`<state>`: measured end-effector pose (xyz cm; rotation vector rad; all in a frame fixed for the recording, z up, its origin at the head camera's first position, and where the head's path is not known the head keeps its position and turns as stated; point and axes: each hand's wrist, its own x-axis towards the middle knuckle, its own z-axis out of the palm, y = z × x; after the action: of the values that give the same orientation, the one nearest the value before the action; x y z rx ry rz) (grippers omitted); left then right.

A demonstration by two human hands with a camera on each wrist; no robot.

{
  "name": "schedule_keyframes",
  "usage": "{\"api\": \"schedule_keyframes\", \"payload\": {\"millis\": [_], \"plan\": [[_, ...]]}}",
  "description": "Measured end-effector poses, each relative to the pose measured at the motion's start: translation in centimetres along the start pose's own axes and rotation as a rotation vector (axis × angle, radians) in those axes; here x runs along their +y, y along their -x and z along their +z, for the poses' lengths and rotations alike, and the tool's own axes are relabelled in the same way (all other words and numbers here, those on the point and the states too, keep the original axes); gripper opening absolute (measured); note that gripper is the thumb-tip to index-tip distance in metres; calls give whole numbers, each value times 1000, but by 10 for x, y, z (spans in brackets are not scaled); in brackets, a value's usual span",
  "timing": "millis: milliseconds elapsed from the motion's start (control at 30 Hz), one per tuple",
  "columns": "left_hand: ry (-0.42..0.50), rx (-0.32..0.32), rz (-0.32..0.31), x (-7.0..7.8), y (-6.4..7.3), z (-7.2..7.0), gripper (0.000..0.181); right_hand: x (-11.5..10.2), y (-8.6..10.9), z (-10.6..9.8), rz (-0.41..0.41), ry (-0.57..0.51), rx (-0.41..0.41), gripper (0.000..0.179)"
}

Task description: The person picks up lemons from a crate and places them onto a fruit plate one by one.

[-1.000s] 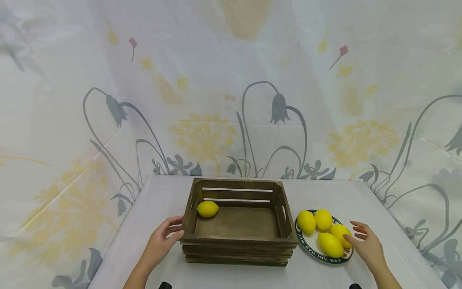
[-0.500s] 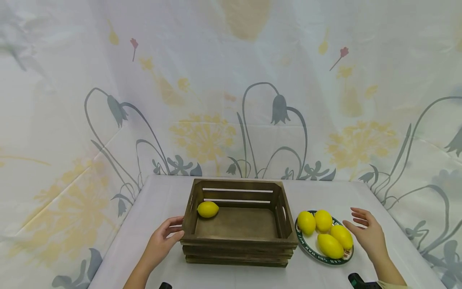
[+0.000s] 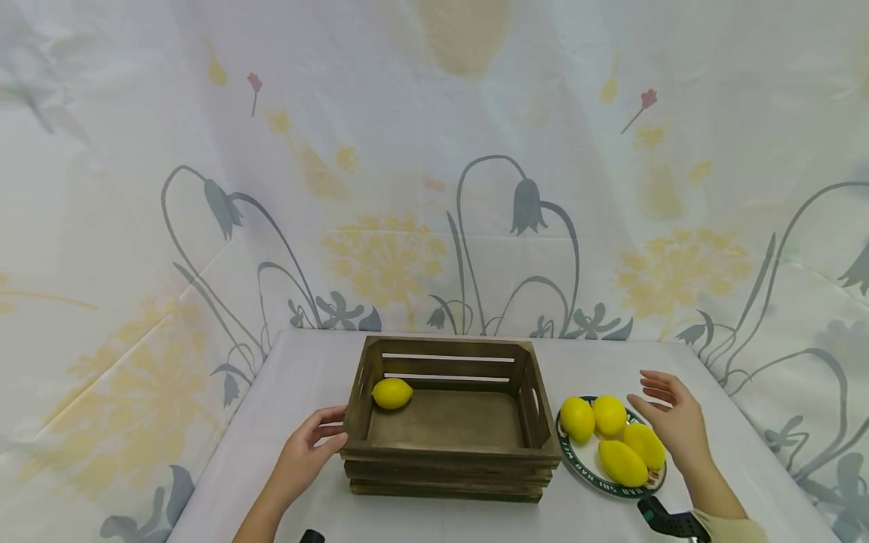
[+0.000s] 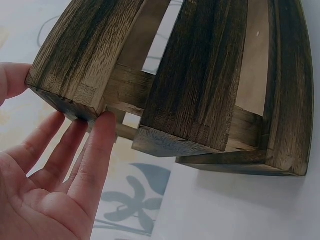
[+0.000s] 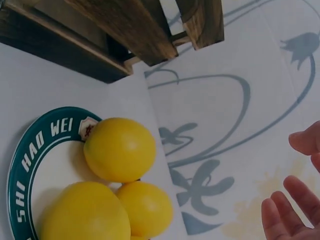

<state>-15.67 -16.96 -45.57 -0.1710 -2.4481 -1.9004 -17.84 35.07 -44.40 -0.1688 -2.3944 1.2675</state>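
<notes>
A dark brown slatted wooden crate (image 3: 448, 471) stands mid-table. One lemon (image 3: 391, 394) lies inside near its back left. My left hand (image 3: 307, 451) holds the crate at its front left corner. The left wrist view shows the thumb and fingertips (image 4: 105, 122) at the end of the top slat. On the right, a white plate with a green lettered rim (image 3: 577, 467) bears several lemons (image 3: 622, 463). My right hand (image 3: 672, 422) hovers beyond the plate's right side, holding nothing, its fingers loosely bent and apart from the lemons.
A white cloth (image 3: 305, 377) covers the table. Behind it hangs a pale backdrop (image 3: 421, 113) printed with flowers. A dark wrist device (image 3: 668, 520) sits on my right forearm, low beside the plate.
My right hand has drawn back from the lemons on the plate, moving up and away toward the back of the table. The left hand and the crate have stayed put.
</notes>
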Motion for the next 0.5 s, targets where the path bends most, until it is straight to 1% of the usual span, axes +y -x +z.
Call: {"api": "schedule_keyframes", "payload": {"millis": [133, 167, 233, 267, 400, 500], "plan": [[-5, 4, 2, -1, 0, 0, 38, -6, -3, 6, -33, -32, -4, 45], [-6, 4, 3, -1, 0, 0, 38, -10, -3, 7, -44, -35, -4, 44], [-3, 5, 1, -1, 0, 0, 38, -28, 0, 9, -56, 10, -19, 46], [-2, 5, 0, -1, 0, 0, 38, -32, 0, 10, -62, 9, -22, 45], [6, 2, -3, -1, 0, 0, 38, -47, -1, 15, -73, -15, -43, 42], [7, 2, -1, -1, 0, 0, 38, -53, -2, 21, -84, -53, -53, 40]]}}
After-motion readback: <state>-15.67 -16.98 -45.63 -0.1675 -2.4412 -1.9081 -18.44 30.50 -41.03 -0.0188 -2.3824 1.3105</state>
